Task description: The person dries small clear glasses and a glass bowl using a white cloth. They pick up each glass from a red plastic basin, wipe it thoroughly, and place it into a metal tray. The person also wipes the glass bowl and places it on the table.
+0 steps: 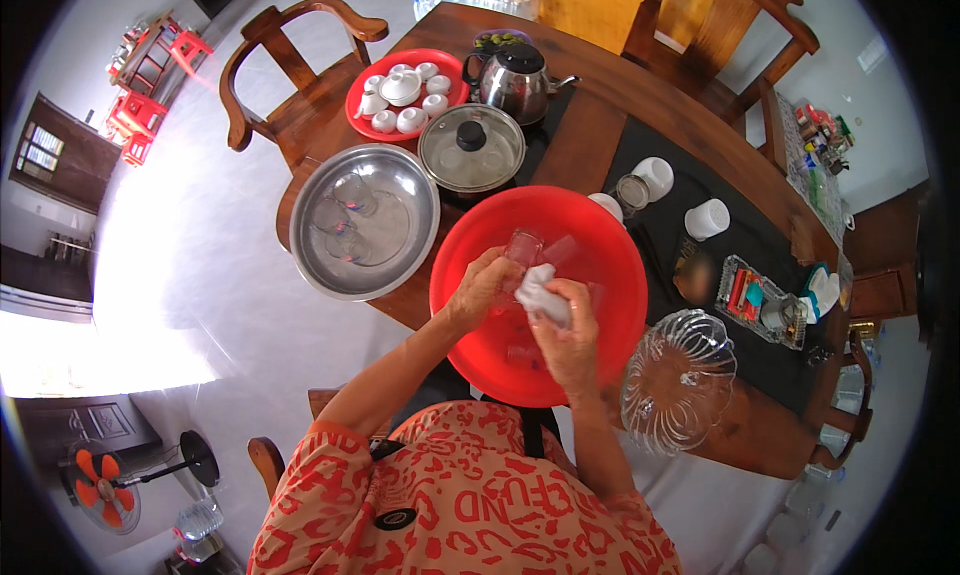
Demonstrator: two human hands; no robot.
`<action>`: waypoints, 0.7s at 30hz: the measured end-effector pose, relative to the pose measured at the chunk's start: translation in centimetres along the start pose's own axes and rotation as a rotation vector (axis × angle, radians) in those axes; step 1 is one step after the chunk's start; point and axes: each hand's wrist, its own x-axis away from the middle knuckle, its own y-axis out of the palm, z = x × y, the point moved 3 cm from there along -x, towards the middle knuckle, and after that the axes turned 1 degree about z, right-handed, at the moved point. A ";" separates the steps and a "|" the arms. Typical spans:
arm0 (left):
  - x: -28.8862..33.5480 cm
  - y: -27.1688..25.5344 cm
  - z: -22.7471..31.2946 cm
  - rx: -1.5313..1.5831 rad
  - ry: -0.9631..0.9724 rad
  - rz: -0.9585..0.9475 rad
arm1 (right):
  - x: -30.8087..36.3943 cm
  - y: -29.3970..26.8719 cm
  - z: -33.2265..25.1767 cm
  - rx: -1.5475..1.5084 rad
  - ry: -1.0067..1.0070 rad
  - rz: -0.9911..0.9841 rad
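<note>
red plastic basin (622, 275) at the near edge of the table (650, 80), with loose glasses (562, 248) lying inside. over it, the left hand (485, 287) with fingers curled around a clear glass (523, 247) — tilted away from the body. just beside, the right hand (568, 325) with fingers pinched on a bunched white cloth (541, 293), in unclear contact with the glass. to the left, a steel basin (312, 265) with more tumblers (355, 195) in it. beyond — a lidded pot (450, 157), a kettle (515, 90), and a red tray (353, 103) of white cups (411, 121). to the right, a ribbed glass bowl (675, 380).
</note>
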 end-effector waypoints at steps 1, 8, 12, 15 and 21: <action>0.3 0.2 -0.3 -0.088 0.179 -0.050 | 0.1 0.8 -0.3 0.029 -0.054 0.005; 1.7 2.0 -1.3 0.571 -0.046 -0.131 | -1.8 2.5 0.5 0.155 -0.166 0.064; 2.2 2.8 -0.9 0.586 -0.121 -0.173 | -3.5 2.1 1.9 0.043 -0.097 0.136; 2.6 2.7 -0.5 0.655 -0.146 -0.170 | -3.5 1.8 3.1 -0.347 0.214 0.134; 2.9 3.1 0.8 0.803 -0.128 -0.088 | -0.3 2.5 0.8 0.076 -0.047 0.031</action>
